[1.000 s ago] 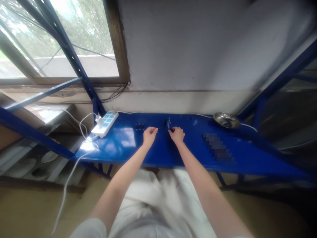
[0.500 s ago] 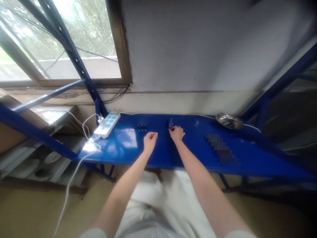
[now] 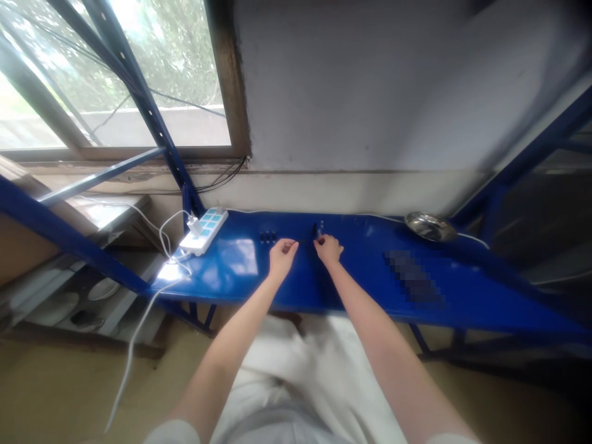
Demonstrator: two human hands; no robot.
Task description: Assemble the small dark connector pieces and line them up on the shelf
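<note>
Over the middle of the blue table [image 3: 361,277], my left hand [image 3: 282,256] is closed in a pinch. A small, thin dark piece [image 3: 303,241] sticks out from its fingertips toward the right; its kind is too small to tell. My right hand [image 3: 329,249] is a short way to the right, thumb and fingers pressed together, and whatever they hold is hidden. Just beyond it stand a small black piece [image 3: 315,228] and a few small clear pieces [image 3: 321,226]. Three small dark pieces with pale ends [image 3: 267,237] are lined up behind my left hand.
A white power strip [image 3: 205,231] with a plug and white cable lies at the table's left end. A shiny metal bowl [image 3: 430,227] is at the back right, near a blurred-out dark patch [image 3: 414,277]. Blue frame posts [image 3: 161,132] rise at the sides.
My left hand has shifted slightly up and right, bringing the thin dark piece nearer my right hand. The right hand stays almost in place. The whole view has moved a little.
</note>
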